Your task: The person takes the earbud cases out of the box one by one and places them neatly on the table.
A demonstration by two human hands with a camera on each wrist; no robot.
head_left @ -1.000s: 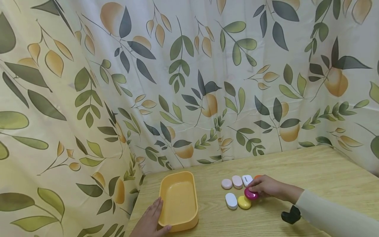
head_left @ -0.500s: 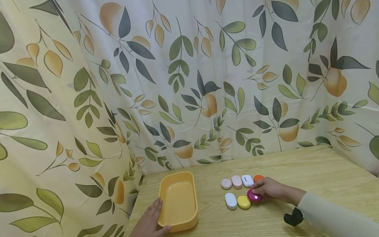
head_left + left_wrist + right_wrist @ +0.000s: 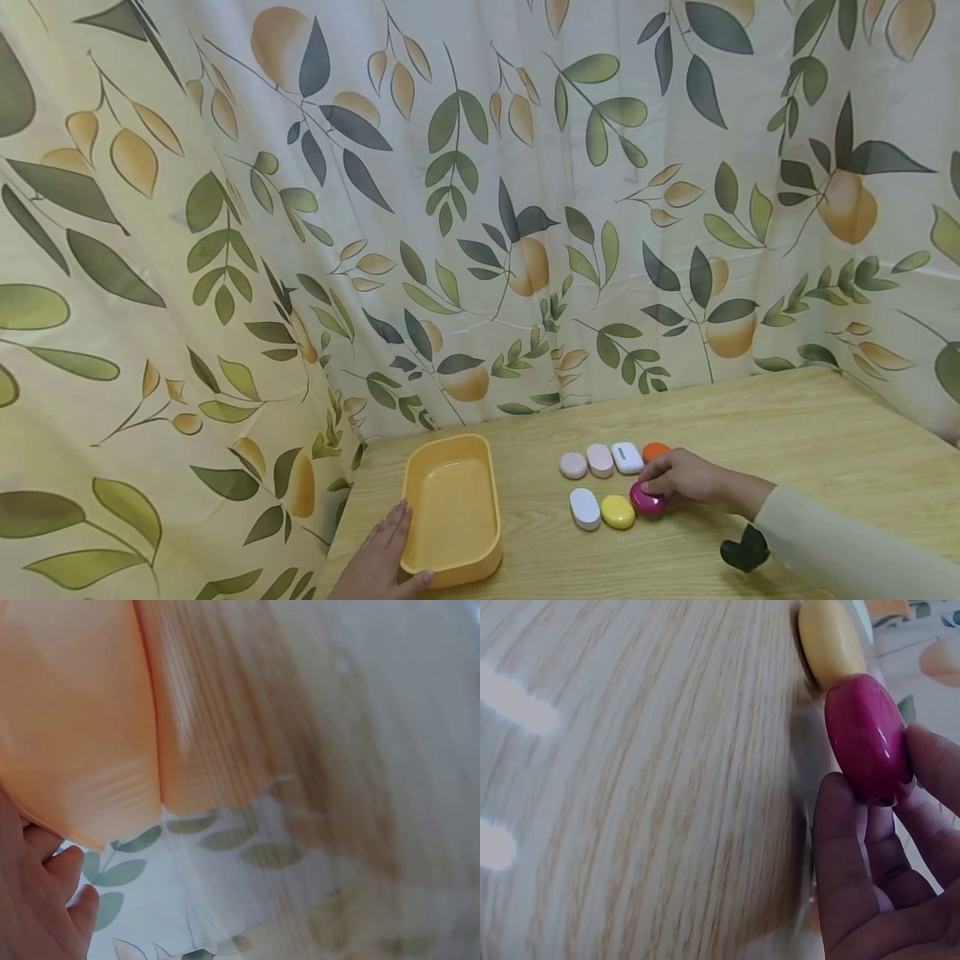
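Observation:
My right hand [image 3: 686,477] pinches a glossy magenta earbud case [image 3: 647,500] between thumb and fingers, at the right end of the near row. In the right wrist view the magenta case [image 3: 866,739] is tilted on edge, a small dark opening at its lower end, and overlaps the yellow case [image 3: 831,645]. Left of it in the head view lie that round yellow case [image 3: 618,512] and an oval white one [image 3: 585,509]. Along the left wall of a yellow-orange box [image 3: 495,533] rests my left hand [image 3: 378,558], fingers extended, thumb at the near end.
A back row holds a round pink case [image 3: 573,465], an oval pink one [image 3: 600,460], a white one with a dark mark [image 3: 627,457] and an orange one [image 3: 656,451]. A black object [image 3: 745,550] is by the right sleeve. A leaf-patterned curtain [image 3: 465,250] borders the wooden table [image 3: 540,558].
My right hand has moved the magenta case slightly right, from overlapping the yellow case to beside it. The orange case shows more fully. My left hand stays at the box.

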